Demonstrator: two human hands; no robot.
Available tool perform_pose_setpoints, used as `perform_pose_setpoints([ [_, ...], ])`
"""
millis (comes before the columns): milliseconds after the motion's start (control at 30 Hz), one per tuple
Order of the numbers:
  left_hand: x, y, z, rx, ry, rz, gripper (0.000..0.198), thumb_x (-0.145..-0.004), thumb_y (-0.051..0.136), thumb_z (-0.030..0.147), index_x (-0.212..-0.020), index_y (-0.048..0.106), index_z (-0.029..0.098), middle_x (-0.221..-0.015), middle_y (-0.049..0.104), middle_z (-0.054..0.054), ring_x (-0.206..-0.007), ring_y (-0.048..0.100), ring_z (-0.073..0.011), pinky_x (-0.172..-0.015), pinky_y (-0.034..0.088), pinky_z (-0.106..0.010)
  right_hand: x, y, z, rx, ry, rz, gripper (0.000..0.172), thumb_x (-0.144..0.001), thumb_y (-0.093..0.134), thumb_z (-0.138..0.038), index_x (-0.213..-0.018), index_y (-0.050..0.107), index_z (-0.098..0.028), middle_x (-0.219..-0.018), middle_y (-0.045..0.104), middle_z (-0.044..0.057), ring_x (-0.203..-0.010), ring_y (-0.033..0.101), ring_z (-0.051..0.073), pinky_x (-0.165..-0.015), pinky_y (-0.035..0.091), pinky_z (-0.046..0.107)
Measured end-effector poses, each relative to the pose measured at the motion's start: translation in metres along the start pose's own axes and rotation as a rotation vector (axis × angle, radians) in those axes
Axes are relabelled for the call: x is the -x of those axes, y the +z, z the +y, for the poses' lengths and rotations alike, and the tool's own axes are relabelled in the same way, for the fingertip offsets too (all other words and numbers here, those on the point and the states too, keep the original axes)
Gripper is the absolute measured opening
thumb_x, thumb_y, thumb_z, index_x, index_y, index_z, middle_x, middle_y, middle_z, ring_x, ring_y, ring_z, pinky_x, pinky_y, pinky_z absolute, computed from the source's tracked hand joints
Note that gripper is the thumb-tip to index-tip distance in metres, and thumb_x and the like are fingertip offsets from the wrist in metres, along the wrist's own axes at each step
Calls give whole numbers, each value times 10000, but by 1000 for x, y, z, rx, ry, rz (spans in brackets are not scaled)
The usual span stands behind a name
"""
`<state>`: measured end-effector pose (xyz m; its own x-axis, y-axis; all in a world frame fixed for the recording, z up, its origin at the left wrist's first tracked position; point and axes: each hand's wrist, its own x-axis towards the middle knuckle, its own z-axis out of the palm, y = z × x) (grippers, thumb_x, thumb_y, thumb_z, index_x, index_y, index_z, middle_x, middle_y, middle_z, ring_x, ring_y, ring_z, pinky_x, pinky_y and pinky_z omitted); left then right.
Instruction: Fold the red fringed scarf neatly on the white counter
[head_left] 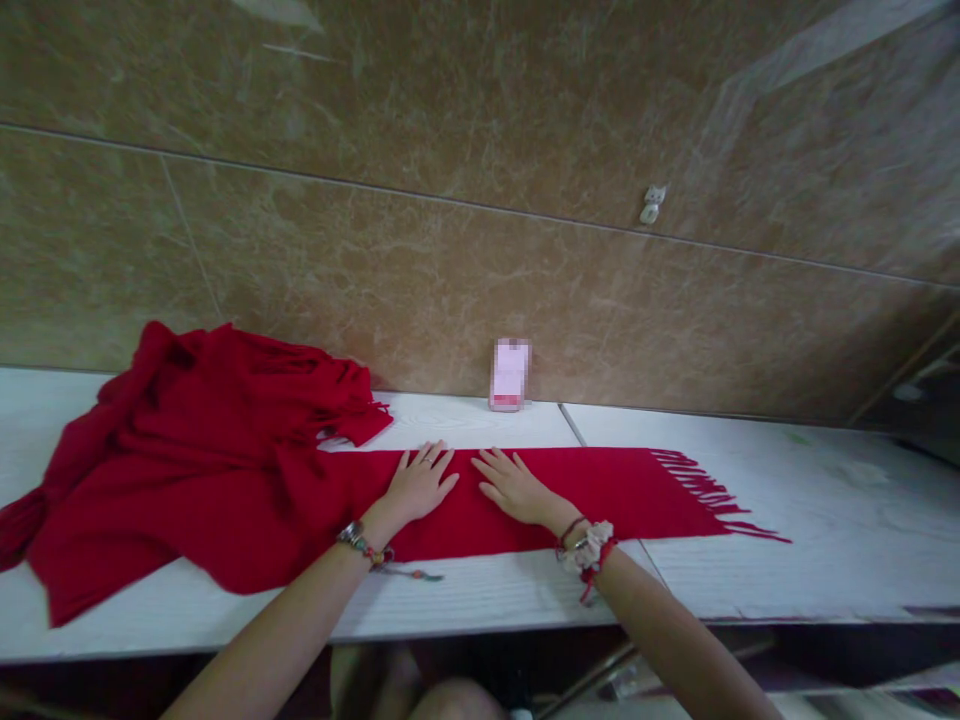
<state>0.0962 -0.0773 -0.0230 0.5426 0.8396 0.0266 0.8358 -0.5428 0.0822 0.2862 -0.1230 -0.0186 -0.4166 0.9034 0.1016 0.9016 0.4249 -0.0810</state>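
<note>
A long red scarf (600, 490) with a fringe at its right end lies stretched across the white table (787, 520). My left hand (420, 485) lies flat on it, fingers spread, palm down. My right hand (514, 485) also rests flat on the scarf, fingers apart, close beside the left one. Both wrists wear bracelets. To the left, a bunched heap of red scarves (202, 450) covers the table and joins the flat scarf.
A small pink card or box (510, 375) leans against the brown marble wall (480, 200) behind the scarf. A small white fitting (652, 205) sits on the wall. The table's front edge runs just under my forearms.
</note>
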Motion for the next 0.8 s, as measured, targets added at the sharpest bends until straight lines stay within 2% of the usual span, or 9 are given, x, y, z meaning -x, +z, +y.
perform_pose_setpoints([
  [67, 0, 0, -1, -9, 5, -3, 495, -895, 271, 395, -1328, 330, 161, -1417, 255, -98, -1303, 206, -237, -1027, 198, -469, -1, 4, 1, 18, -5, -25, 471, -908, 257, -343, -1339, 316, -162, -1401, 301, 116, -1292, 238, 241, -1016, 234, 498],
  [133, 0, 0, -1, -19, 7, -9, 499, -896, 268, 389, -1332, 324, 154, -1419, 250, -95, -1303, 206, -239, -1027, 201, -468, 7, 6, 21, 59, 33, -26, 464, -908, 260, -322, -1340, 314, -160, -1400, 298, 124, -1285, 255, 245, -1007, 251, 498],
  [233, 0, -1, -2, -36, 7, -8, 496, -895, 269, 383, -1334, 322, 160, -1420, 250, -87, -1304, 201, -238, -1031, 201, -453, 32, 9, 73, 133, 157, 12, 446, -900, 270, -270, -1324, 343, -153, -1379, 335, 136, -1270, 289, 246, -983, 297, 492],
  [333, -1, 0, -3, -48, 11, -13, 491, -892, 266, 387, -1334, 326, 181, -1421, 250, -75, -1303, 205, -238, -1029, 206, -448, 68, 8, 133, 195, 289, 61, 413, -892, 257, -223, -1270, 422, -202, -1349, 388, 118, -1245, 342, 233, -943, 341, 510],
  [467, -3, 2, -5, -52, 5, -8, 497, -884, 266, 379, -1335, 325, 178, -1421, 251, -72, -1301, 212, -233, -1024, 216, -453, 114, 1, 190, 276, 459, 19, 400, -862, 294, -156, -1211, 486, -194, -1337, 407, 109, -1243, 339, 267, -932, 331, 553],
  [567, -3, 3, -5, -73, 2, 25, 490, -875, 274, 369, -1327, 340, 191, -1411, 279, -65, -1296, 230, -221, -1021, 226, -439, 131, -3, 207, 258, 574, 42, 395, -853, 318, -148, -1208, 489, -171, -1337, 410, 115, -1251, 327, 260, -966, 317, 512],
  [667, -3, 2, -3, -108, 4, 27, 488, -872, 264, 372, -1321, 351, 202, -1405, 298, -58, -1292, 242, -211, -1022, 231, -418, 131, -4, 211, 206, 688, 110, 409, -871, 297, -193, -1246, 446, -125, -1323, 420, 153, -1235, 355, 259, -970, 325, 484],
  [800, -3, -2, -1, -131, -10, -17, 506, -875, 234, 371, -1335, 326, 182, -1415, 275, -59, -1295, 233, -207, -1030, 219, -412, 123, -7, 204, 200, 674, 237, 429, -874, 290, -246, -1264, 419, -120, -1336, 400, 159, -1257, 313, 273, -990, 268, 526],
])
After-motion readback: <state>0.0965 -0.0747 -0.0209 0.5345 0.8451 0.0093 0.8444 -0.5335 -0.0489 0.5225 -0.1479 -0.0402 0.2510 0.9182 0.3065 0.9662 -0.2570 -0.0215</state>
